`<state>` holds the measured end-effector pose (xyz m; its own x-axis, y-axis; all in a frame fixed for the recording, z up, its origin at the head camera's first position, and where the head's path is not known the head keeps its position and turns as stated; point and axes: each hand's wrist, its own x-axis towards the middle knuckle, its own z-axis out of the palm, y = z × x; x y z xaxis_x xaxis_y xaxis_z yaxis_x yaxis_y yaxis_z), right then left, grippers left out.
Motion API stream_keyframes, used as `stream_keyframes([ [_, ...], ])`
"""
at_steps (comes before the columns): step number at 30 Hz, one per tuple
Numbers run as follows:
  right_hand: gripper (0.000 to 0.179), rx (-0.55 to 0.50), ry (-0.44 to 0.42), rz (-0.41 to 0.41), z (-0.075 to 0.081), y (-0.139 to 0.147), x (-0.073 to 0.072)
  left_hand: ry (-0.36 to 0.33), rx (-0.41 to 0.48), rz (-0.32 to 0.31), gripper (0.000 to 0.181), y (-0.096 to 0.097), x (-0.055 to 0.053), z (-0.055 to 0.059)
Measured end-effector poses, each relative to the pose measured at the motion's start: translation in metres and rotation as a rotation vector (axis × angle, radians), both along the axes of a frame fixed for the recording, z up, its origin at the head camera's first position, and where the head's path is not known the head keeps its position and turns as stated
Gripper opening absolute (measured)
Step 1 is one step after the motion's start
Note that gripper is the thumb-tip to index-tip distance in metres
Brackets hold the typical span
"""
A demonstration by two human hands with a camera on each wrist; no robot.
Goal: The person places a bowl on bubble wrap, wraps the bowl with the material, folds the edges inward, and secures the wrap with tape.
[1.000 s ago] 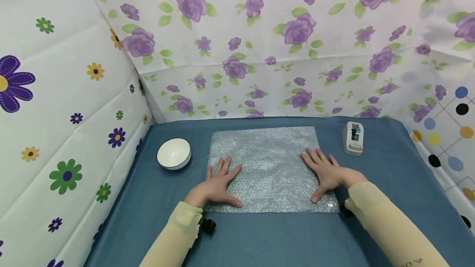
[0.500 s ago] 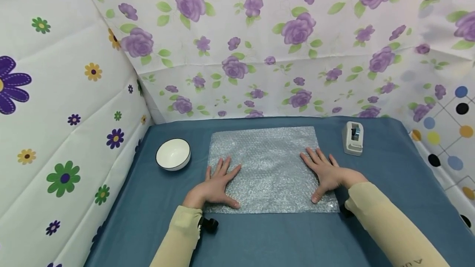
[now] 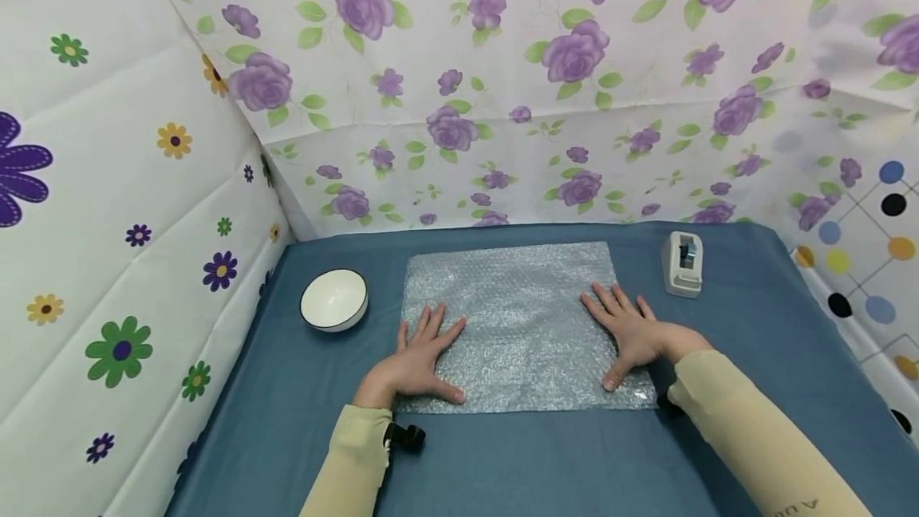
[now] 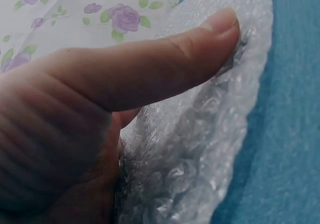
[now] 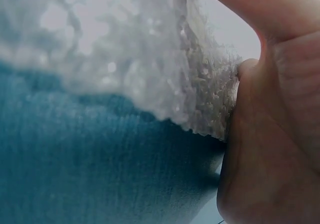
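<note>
A clear sheet of bubble wrap (image 3: pixel 527 325) lies flat on the blue cloth of the table. On its left edge rests my left hand (image 3: pixel 416 361), fingers spread and thumb pointing inward. My right hand (image 3: pixel 635 337) lies spread on the right edge in much the same way. The left wrist view shows the thumb (image 4: pixel 175 58) touching the bubble wrap (image 4: pixel 185 169) near its front edge. In the right wrist view the palm (image 5: pixel 280 119) is beside the sheet's bubbly edge (image 5: pixel 200 83); most of the fingers are out of sight there.
A white bowl (image 3: pixel 333 300) with a dark rim stands left of the sheet. Behind my right hand sits a white tape dispenser (image 3: pixel 682 264). Flowered curtains (image 3: pixel 452 86) enclose the table (image 3: pixel 517 469) at the back and sides.
Both hands stay in place on the bubble wrap. The head view has shifted slightly, and the left forearm has swung a little to the right.
</note>
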<state>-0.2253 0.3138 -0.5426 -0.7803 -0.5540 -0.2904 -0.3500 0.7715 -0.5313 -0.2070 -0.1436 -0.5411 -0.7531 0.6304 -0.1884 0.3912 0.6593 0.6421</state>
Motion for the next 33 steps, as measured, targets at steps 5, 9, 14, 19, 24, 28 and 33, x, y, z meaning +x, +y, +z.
stream_keyframes([
  [5, 0.157, 0.035, -0.020, -0.011, 0.015, -0.008, 0.005, 0.001, 0.003, -0.002, 0.117, 0.000, 0.001, 0.002],
  [9, 0.158, 0.056, -0.021, -0.011, 0.014, -0.008, 0.004, -0.012, -0.033, -0.002, 0.116, 0.001, 0.003, 0.010],
  [14, 0.157, -0.003, -0.016, 0.002, 0.014, -0.005, 0.005, -0.025, 0.039, -0.003, 0.111, -0.002, 0.002, 0.007],
  [19, 0.157, -0.035, -0.030, -0.004, 0.012, -0.004, 0.004, -0.048, 0.036, 0.007, 0.104, -0.001, 0.001, 0.010],
  [24, 0.155, -0.064, -0.027, 0.009, 0.003, 0.000, 0.004, -0.062, -0.006, 0.005, 0.097, 0.000, 0.001, 0.013],
  [28, 0.156, -0.025, -0.019, 0.002, 0.007, -0.003, 0.005, -0.074, -0.007, 0.004, 0.089, -0.001, 0.001, 0.012],
  [33, 0.156, 0.065, -0.024, -0.020, 0.014, -0.008, 0.004, -0.084, 0.000, 0.000, 0.083, -0.004, -0.003, 0.008],
])
